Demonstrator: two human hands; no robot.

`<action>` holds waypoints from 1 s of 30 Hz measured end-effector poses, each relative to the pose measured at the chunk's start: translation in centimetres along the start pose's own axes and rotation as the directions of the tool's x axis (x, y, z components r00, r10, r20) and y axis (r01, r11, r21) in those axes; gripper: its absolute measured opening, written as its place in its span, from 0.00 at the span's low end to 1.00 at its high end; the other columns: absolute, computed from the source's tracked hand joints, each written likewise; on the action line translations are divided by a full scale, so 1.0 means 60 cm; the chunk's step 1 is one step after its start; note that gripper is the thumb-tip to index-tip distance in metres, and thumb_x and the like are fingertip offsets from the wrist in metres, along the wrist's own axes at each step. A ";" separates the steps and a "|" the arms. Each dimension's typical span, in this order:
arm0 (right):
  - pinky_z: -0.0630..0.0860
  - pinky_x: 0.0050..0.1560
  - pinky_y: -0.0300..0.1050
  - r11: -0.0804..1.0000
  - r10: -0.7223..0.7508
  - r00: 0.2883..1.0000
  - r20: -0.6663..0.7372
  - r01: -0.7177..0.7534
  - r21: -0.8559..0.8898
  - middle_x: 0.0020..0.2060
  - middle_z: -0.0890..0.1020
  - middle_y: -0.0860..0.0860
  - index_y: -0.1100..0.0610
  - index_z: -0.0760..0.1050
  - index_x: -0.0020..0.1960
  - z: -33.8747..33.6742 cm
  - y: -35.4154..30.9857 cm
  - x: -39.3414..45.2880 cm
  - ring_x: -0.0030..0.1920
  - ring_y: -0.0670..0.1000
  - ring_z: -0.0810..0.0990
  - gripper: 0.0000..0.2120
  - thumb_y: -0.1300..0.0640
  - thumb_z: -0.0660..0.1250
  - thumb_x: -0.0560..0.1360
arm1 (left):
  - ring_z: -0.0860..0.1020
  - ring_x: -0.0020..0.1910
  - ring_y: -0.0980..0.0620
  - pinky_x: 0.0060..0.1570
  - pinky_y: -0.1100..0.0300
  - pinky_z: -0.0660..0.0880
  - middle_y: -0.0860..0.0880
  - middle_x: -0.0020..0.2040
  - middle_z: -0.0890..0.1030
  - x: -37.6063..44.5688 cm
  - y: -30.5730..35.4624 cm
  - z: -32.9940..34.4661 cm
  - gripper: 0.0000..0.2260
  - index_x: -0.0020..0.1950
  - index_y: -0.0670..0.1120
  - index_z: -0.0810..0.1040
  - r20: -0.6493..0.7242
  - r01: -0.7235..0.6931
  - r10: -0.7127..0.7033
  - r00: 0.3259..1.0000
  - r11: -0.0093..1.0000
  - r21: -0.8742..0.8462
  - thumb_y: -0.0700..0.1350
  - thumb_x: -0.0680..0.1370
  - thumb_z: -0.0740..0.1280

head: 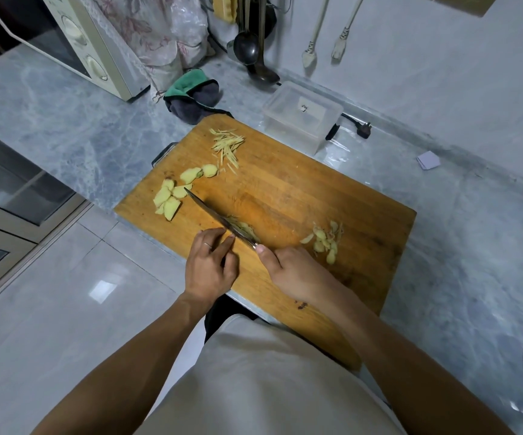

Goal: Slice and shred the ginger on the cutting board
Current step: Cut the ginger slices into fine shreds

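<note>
clear lidded box [302,116] beside cutting board [301,196], contents unclear

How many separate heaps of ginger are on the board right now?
4: shreds at the far edge, slices at the left, peel scraps at the right, and a partly hidden stack under the knife.

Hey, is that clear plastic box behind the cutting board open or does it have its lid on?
Lid on: the clear plastic box shows a flat closed top with a small label.
</note>
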State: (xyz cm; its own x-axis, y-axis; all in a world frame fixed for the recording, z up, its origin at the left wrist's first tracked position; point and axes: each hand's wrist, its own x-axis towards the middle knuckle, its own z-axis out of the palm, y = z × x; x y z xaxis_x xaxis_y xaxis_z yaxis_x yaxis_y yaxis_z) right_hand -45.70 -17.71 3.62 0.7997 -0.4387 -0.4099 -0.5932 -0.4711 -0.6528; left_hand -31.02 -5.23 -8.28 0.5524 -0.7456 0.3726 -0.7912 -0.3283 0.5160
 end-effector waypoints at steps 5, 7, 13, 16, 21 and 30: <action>0.68 0.36 0.48 1.000 0.009 1.000 -0.019 -0.009 0.005 0.25 0.71 0.51 0.56 0.65 0.28 0.000 0.005 -0.002 0.29 0.51 0.72 0.32 0.39 0.49 0.85 | 0.76 0.57 0.40 0.53 0.51 0.75 0.40 0.58 0.78 0.000 0.002 -0.005 0.15 0.55 0.37 0.84 0.020 0.020 -0.020 1.000 1.000 -0.001 0.41 0.77 0.61; 0.67 0.37 0.47 1.000 0.018 1.000 -0.009 -0.018 0.025 0.26 0.71 0.50 0.54 0.66 0.28 -0.004 0.009 -0.001 0.30 0.49 0.71 0.31 0.38 0.49 0.84 | 0.76 0.58 0.42 0.55 0.55 0.74 0.41 0.58 0.79 0.002 0.014 -0.011 0.15 0.55 0.38 0.84 0.043 0.063 -0.062 0.997 0.998 -0.030 0.42 0.76 0.61; 0.65 0.31 0.48 0.998 -0.044 0.993 -0.110 0.039 -0.041 0.26 0.68 0.48 0.55 0.64 0.31 -0.032 0.023 -0.022 0.27 0.48 0.69 0.28 0.37 0.53 0.83 | 0.76 0.56 0.66 0.60 0.68 0.72 0.52 0.55 0.83 0.026 0.040 -0.073 0.13 0.56 0.47 0.84 -0.012 0.372 -0.406 0.914 0.849 -0.375 0.39 0.76 0.64; 0.70 0.33 0.46 0.971 -0.087 0.983 -0.162 0.047 -0.235 0.30 0.75 0.50 0.55 0.73 0.40 -0.053 0.031 -0.034 0.32 0.50 0.75 0.26 0.35 0.54 0.81 | 0.78 0.54 0.59 0.56 0.69 0.73 0.52 0.51 0.82 0.037 0.047 -0.110 0.12 0.54 0.50 0.83 -0.144 0.447 -0.582 0.800 0.739 -0.504 0.36 0.78 0.65; 0.72 0.33 0.44 0.843 -0.180 0.972 -0.149 0.074 -0.533 0.32 0.73 0.46 0.52 0.68 0.44 -0.056 0.033 -0.042 0.32 0.47 0.73 0.23 0.32 0.53 0.80 | 0.77 0.54 0.58 0.55 0.64 0.73 0.50 0.51 0.82 0.067 0.051 -0.152 0.09 0.53 0.43 0.84 -0.221 0.202 -0.286 0.932 0.919 -0.339 0.37 0.77 0.65; 0.65 0.29 0.43 0.730 -0.339 0.931 -0.133 0.171 -0.661 0.33 0.79 0.52 0.58 0.77 0.45 -0.006 0.022 -0.055 0.30 0.54 0.79 0.34 0.30 0.50 0.78 | 0.75 0.63 0.48 0.65 0.55 0.71 0.48 0.61 0.80 0.127 0.049 -0.116 0.19 0.60 0.47 0.82 0.662 0.088 -0.010 0.749 0.992 -0.086 0.44 0.73 0.59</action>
State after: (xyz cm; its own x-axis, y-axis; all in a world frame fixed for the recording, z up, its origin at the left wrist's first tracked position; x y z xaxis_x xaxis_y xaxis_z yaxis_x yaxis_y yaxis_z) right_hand -49.15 -17.17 4.31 0.9333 -0.3510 -0.0758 -0.3582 -0.9251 -0.1258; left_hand -27.31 -7.85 1.47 0.2479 -0.9395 -0.2363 -0.7138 -0.3421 0.6112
